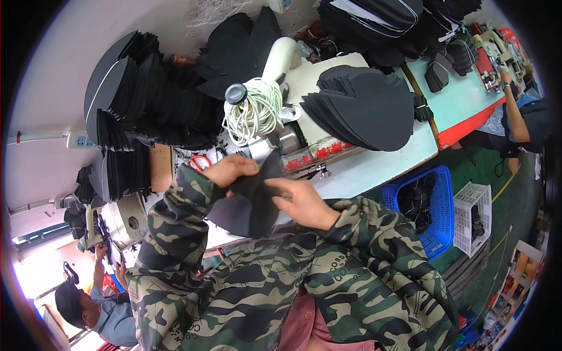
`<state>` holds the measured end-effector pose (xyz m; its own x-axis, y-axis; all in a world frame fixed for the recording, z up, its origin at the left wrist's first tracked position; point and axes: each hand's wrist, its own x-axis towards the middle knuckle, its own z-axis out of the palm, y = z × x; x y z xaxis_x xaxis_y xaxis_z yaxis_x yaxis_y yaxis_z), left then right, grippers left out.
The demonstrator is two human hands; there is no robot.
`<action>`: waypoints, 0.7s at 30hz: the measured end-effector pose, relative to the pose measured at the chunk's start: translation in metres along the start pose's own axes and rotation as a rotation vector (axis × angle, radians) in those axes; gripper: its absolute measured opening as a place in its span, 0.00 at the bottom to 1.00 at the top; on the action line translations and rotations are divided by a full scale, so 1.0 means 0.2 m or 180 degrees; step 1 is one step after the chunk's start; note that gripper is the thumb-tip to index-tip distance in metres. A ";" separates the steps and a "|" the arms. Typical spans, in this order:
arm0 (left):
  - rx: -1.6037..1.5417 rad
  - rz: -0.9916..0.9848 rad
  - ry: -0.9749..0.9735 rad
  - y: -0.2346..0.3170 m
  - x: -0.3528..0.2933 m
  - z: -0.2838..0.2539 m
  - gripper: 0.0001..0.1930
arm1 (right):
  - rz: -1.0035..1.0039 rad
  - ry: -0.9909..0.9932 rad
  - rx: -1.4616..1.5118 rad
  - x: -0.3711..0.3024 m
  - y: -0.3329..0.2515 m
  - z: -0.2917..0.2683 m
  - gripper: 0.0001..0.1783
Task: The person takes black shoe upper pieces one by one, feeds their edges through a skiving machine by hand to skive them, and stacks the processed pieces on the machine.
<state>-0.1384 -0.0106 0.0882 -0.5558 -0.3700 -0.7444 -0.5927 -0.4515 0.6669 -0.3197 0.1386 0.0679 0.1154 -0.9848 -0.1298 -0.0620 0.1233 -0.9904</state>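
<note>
A dark, flat cut piece of black material [249, 205] hangs folded in front of my chest, with a lighter, greyish panel on part of it. My left hand [231, 169] is closed on its upper left edge. At its right edge is my right hand [305, 202], thumb and finger on the material; part of its grip is hidden. Just beyond my hands stands a white sewing machine [280, 57], with a coil of pale cord [252, 111] hanging on it. A fanned stack of black cut pieces [369, 108] lies on the machine table to the right.
Tall stacks of black pieces [140, 96] fill the back left. Red-handled scissors [199, 162] lie near my left hand. On the floor at right stand a blue basket [446, 205] and a white crate [472, 193]. Other people work at far left [114, 319] and far right [518, 120].
</note>
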 end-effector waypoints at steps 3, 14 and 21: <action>-0.0410 -0.0259 -0.0220 0.10 -0.03 -0.04 0.13 | 0.0417 -0.0279 0.0199 0.02 -0.05 0.03 0.24; 0.0180 0.0273 0.0768 0.06 0.16 0.18 0.16 | 0.0475 -0.0243 0.0330 0.05 0.01 -0.30 0.18; 0.0981 0.1650 0.0504 0.02 0.02 0.25 0.18 | -0.0009 0.0589 -0.0841 -0.07 -0.17 -0.54 0.13</action>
<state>-0.1714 0.0262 0.0901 -0.7373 -0.6047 -0.3012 -0.4230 0.0655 0.9038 -0.4254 0.1357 0.1090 -0.0647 -0.9936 -0.0926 -0.3199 0.1085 -0.9412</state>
